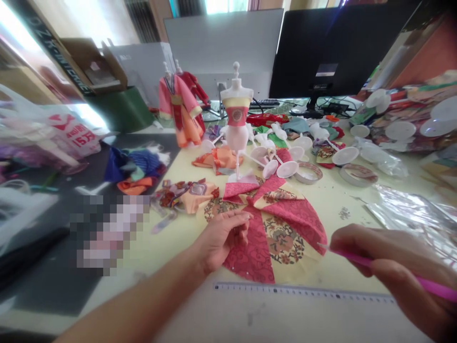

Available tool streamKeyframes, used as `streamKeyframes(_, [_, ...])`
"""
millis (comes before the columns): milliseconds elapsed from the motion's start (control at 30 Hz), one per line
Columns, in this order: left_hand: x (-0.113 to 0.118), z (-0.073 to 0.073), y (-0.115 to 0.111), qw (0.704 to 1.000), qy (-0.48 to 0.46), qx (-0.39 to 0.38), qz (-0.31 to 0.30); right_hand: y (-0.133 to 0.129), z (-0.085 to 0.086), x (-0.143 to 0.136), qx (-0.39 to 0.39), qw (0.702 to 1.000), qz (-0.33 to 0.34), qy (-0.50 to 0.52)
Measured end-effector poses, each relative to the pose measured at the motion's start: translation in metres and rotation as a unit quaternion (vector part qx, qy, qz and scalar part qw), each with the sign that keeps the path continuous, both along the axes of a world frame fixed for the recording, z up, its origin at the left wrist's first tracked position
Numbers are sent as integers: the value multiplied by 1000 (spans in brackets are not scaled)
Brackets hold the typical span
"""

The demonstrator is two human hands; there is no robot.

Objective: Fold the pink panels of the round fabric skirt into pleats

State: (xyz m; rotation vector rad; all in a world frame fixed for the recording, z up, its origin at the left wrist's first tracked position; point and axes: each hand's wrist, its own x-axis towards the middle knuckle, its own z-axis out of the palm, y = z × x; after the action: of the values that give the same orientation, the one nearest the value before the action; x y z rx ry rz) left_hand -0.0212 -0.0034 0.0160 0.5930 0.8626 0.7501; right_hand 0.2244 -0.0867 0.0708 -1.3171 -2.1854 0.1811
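Note:
My left hand (226, 236) hovers over a small doll skirt (257, 257) of red and cream patterned panels, fingers curled and thumb pressed to the forefinger. A tiny pale speck shows at its fingertips, too small to name. My right hand (389, 271) is closed round a slim pink pen-like tool (357, 258), whose thin pale tip points at the skirt's right edge. The skirt lies spread on the cream table, with a few small pale dots along its lower left hem. Just below it lies a clear ruler (303, 291).
Behind the skirt stands a white doll mannequin (236, 107) in a red and yellow band. Dressed doll forms (180, 107), several toppled white stands (287, 169) and tape rolls (309, 173) surround it. Two monitors (328, 52) back the table; silvery plastic (410, 214) lies at right.

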Motion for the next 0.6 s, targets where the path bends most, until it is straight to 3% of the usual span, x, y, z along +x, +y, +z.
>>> streamKeyframes(67, [0,0,-1,1000,-2,1,-7,2,-3,-11,5,999,45,-3])
streamKeyframes(167, [2,2,-2,1000,3,1,-12,7,-10,-27,56,996,62,13])
streamKeyframes(300, [3,3,-5,1000,10,8,-18,10,-16,-42,42,994,83,55])
streamKeyframes(600, [4,-2,-6,999,-1,9,-32,13,-37,-49,42,988,123,88])
